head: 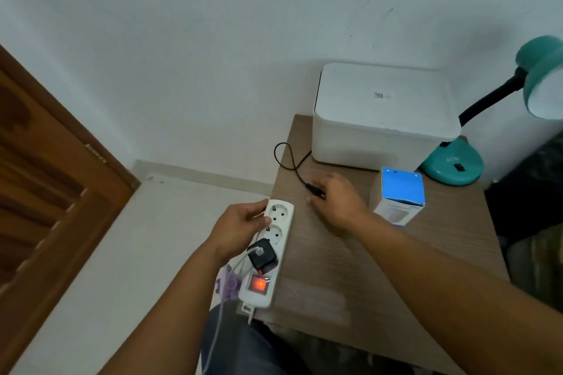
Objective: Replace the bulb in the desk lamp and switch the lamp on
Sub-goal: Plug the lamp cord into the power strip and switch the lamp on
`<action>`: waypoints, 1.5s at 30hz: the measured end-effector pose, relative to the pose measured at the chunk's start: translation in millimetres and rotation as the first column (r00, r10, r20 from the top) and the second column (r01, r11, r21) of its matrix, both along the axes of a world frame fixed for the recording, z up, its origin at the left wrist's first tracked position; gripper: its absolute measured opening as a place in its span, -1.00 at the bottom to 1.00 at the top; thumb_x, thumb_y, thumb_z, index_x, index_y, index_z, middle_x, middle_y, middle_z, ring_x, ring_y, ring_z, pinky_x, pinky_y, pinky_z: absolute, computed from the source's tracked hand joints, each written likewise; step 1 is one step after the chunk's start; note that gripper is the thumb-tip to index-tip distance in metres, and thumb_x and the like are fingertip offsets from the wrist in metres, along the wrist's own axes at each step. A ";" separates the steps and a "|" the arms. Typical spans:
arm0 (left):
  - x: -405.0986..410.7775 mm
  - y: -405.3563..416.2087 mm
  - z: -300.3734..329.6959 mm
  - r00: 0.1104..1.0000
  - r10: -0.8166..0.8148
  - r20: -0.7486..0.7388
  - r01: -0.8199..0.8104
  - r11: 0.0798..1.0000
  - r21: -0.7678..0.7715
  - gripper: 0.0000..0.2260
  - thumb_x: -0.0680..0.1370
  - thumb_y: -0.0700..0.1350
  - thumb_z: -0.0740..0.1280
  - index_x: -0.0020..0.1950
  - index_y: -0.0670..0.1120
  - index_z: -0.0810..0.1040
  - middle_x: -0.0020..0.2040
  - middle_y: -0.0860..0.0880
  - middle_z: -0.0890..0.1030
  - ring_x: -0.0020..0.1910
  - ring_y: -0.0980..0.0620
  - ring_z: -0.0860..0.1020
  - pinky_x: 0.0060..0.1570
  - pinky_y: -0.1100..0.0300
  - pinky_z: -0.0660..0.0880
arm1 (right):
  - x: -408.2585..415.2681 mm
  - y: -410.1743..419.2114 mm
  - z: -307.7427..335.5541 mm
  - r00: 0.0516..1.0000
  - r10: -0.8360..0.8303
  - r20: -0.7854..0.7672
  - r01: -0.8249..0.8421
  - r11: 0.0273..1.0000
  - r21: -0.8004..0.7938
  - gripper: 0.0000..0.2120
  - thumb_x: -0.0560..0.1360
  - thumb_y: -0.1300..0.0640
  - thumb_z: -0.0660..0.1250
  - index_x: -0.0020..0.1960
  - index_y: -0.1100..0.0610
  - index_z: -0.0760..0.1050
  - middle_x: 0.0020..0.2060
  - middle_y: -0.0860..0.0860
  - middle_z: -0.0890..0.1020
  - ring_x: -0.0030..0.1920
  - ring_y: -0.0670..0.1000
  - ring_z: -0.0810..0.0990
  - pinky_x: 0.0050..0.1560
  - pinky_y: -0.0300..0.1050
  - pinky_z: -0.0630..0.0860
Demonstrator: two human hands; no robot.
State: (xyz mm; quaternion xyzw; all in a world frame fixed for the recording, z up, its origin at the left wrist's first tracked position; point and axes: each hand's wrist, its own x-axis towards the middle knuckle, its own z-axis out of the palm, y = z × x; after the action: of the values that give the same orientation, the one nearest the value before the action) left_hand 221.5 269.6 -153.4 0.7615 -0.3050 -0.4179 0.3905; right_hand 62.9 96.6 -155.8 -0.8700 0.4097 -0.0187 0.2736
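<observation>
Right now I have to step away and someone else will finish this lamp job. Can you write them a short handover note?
Left hand grips the far end of the white power strip at the table's left edge; its red switch glows, and a black charger fills one socket.
Right hand rests on the table, closed on the black plug of a black cord.
The teal desk lamp stands at the far right beside a white box; the blue-and-white carton stands in front.
Done: plug in hand. Whether the bulb has been swapped cannot be seen.
Left: probably plug into a free socket, then switch the lamp on.
</observation>
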 end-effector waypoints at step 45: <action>3.3 8.1 -19.5 0.998 0.010 -0.059 -0.018 0.990 -0.137 -0.72 0.56 -0.17 0.44 0.27 0.00 0.66 0.02 0.08 0.74 -0.03 0.22 0.69 -0.02 0.29 0.57 | 19.9 33.2 9.9 0.914 0.111 0.390 -0.222 0.942 0.250 -0.77 0.51 0.15 0.43 -0.04 -0.20 0.57 -0.15 -0.14 0.66 -0.12 -0.17 0.61 -0.07 -0.27 0.51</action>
State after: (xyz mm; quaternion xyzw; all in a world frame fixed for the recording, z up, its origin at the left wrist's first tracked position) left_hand 224.8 277.7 -172.9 0.7225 -0.3162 -0.4150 0.4537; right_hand 82.8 129.8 -145.9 -0.8333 0.2725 -0.0988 0.4708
